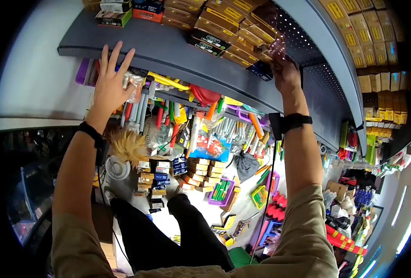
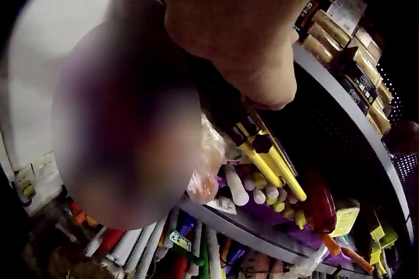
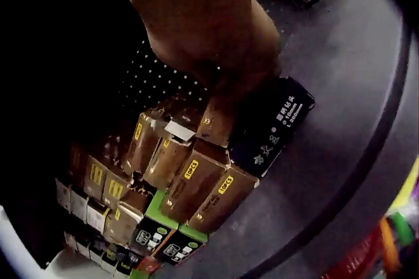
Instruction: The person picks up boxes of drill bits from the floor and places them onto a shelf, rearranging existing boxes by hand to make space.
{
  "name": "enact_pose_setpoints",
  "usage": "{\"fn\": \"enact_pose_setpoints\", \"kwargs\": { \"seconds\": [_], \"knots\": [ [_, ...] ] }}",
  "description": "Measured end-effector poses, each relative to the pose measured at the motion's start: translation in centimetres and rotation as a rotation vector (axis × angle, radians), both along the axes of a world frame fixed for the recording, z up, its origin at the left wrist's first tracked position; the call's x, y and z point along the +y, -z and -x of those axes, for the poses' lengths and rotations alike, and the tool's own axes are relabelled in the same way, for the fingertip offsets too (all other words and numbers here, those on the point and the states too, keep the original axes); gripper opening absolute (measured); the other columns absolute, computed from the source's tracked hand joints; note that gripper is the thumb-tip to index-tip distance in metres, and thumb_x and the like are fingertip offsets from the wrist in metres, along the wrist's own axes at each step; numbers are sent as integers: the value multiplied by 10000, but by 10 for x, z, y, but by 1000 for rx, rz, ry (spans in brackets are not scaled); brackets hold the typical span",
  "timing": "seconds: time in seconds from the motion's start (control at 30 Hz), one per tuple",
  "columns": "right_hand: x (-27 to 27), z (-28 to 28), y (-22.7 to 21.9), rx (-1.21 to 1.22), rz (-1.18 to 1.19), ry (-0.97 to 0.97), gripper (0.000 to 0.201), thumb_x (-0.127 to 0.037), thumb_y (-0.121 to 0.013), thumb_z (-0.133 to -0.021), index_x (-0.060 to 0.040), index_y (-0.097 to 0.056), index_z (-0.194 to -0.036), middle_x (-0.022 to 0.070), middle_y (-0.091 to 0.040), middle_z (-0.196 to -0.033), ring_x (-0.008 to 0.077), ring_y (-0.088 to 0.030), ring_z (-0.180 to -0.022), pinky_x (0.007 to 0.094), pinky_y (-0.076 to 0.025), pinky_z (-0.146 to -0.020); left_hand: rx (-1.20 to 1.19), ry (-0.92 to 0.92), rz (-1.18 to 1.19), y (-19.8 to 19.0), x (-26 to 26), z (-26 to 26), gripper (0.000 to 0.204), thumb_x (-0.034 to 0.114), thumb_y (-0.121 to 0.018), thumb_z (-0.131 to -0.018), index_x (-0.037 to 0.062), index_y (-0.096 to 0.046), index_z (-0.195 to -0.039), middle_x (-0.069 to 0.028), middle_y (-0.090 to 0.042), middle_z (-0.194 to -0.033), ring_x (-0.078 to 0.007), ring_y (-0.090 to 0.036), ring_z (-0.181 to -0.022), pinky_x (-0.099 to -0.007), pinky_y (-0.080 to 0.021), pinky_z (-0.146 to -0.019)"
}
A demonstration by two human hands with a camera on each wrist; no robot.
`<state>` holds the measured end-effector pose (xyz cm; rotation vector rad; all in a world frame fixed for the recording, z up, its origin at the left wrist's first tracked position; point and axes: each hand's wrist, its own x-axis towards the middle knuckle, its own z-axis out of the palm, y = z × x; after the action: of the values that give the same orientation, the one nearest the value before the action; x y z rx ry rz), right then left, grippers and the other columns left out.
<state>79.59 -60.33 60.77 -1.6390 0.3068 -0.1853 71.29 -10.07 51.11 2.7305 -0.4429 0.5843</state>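
My left hand (image 1: 112,85) has its fingers spread and straight against the front edge of the grey shelf (image 1: 163,65). In the left wrist view the hand (image 2: 242,37) is partly seen above yellow-handled tools (image 2: 272,164). At the right end of the stacked brown boxes (image 1: 219,21), my right hand (image 1: 287,76) reaches to a dark blue box (image 1: 260,70). The right wrist view shows that hand (image 3: 216,37) over the blue box (image 3: 275,122) and a brown box (image 3: 216,122) beside it. Shadow and the hand itself hide its fingertips, so their grip cannot be told.
Green-and-black boxes (image 3: 155,231) stand beside brown ones. Below the shelf hang tubes, bagged goods and a red item (image 1: 204,94). Stacked small boxes (image 1: 203,172) and a purple basket (image 1: 221,192) are on the floor near the feet. More shelving (image 1: 328,37) curves along the right.
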Motion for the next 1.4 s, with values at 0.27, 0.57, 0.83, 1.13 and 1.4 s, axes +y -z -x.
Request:
{"fn": "enact_pose_setpoints", "kwargs": {
  "seconds": [0.27, 0.57, 0.83, 1.13, 1.4],
  "knots": [
    [30, 65, -59, -206, -442, 208, 183, -64, -546, -1021, -33, -629, -1182, 89, -665, -1192, 180, -633, -1080, 272, -532, -905, 87, 24, 42, -5, 2, 2, 965, 116, -799, -743, 230, -351, -1590, -121, -167, -1684, -483, -94, -1541, -646, -227, -1222],
    [104, -6, -56, -341, 424, 10, 416, -161, -751, -955, 17, -586, -1293, 166, -656, -1266, 269, -609, -1189, 365, -475, -1025, 76, 38, 76, -2, 1, 1, 972, 85, -810, -711, 208, -378, -1574, -143, -196, -1668, -497, -119, -1529, -645, -225, -1224],
    [107, -20, -40, -458, 511, -75, 659, -438, -691, -984, 31, -484, -1398, 211, -597, -1376, 358, -546, -1307, 404, -406, -1105, 14, 41, 76, 6, 1, -2, 949, 86, -801, -706, 198, -400, -1559, -156, -227, -1651, -512, -151, -1513, -650, -251, -1214],
    [109, -19, -71, 55, 45, -78, 603, -543, -424, -1046, -94, -510, -1439, 165, -528, -1432, 321, -522, -1278, 490, -440, -1096, 3, 40, 65, 7, 1, -5, 918, 83, -790, -709, 197, -426, -1543, -154, -228, -1648, -525, -143, -1509, -652, -282, -1199],
    [86, -37, -89, 83, -85, -92, 663, -614, -549, -982, -76, -562, -1370, 175, -587, -1362, 356, -547, -1279, 590, -455, -1077, 37, 48, 96, 6, 0, -5, 888, 102, -799, -730, 185, -434, -1536, -145, -220, -1649, -530, -133, -1508, -682, -262, -1194]
  ]
}}
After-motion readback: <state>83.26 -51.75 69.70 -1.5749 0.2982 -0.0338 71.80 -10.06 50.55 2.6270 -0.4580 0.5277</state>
